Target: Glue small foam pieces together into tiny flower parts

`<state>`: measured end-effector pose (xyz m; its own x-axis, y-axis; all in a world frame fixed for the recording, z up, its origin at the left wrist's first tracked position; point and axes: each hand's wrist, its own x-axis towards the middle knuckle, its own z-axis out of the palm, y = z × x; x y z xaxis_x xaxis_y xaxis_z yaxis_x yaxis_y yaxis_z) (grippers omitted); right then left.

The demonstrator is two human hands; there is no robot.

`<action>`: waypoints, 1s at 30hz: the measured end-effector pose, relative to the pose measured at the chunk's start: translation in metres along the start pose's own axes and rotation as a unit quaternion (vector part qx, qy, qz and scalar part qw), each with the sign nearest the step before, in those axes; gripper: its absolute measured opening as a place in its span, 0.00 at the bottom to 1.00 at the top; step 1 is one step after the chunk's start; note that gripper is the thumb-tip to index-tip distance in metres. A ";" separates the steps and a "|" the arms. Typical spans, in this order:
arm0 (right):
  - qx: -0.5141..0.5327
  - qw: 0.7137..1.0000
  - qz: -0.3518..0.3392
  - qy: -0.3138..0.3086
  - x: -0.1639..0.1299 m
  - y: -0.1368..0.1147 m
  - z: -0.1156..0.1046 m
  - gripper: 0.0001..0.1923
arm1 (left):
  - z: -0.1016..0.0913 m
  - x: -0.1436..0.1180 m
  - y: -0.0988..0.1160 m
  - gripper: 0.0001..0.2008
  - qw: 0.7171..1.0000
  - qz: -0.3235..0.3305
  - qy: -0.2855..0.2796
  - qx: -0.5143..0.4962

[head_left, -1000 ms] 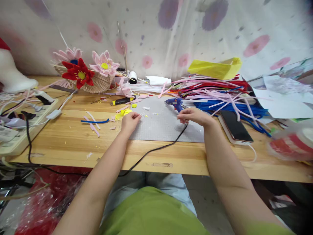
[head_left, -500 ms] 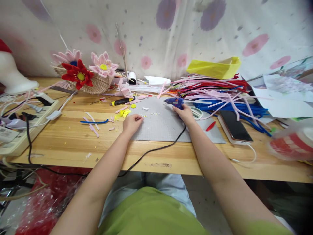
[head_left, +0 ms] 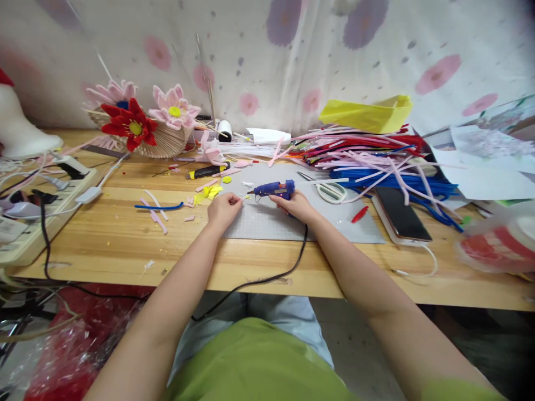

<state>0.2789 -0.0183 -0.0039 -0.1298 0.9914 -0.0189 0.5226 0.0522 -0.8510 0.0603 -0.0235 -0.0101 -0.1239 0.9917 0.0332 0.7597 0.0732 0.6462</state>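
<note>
My right hand (head_left: 295,205) is wrapped round a blue glue gun (head_left: 276,190), with a clear glue stick out of its back end and a black cord trailing below. The nozzle points left, close to the fingers of my left hand (head_left: 224,210). That hand pinches a small thin piece with white and yellow tips (head_left: 246,197), too small to name surely. Both hands are over the grey cutting mat (head_left: 259,225). Scissors with pale handles (head_left: 330,192) lie on the mat to the right. Yellow fuzzy scraps (head_left: 209,192) lie left of the mat.
Fuzzy flowers (head_left: 135,128) stand at the back left, a power strip (head_left: 54,214) at the left. Bundles of pipe cleaners (head_left: 376,175) lie at the back right, near a phone (head_left: 403,214) and a plastic-wrapped cup (head_left: 499,239). A utility knife (head_left: 207,171) lies behind the mat.
My right hand has brought the glue gun left, its nozzle now near my left fingers, and the scissors are uncovered. My left hand stays nearly in place with its pinch.
</note>
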 end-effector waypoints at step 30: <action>-0.060 0.997 -0.039 0.016 -0.001 0.000 0.002 0.22 | 0.002 0.001 -0.002 0.08 1.000 0.013 0.000 -0.016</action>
<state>0.2768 -0.0197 -0.0051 -0.1485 0.9869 0.0628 0.6087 0.1412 -0.7808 0.0598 -0.0230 -0.0124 -0.1042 0.9933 0.0493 0.7417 0.0446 0.6692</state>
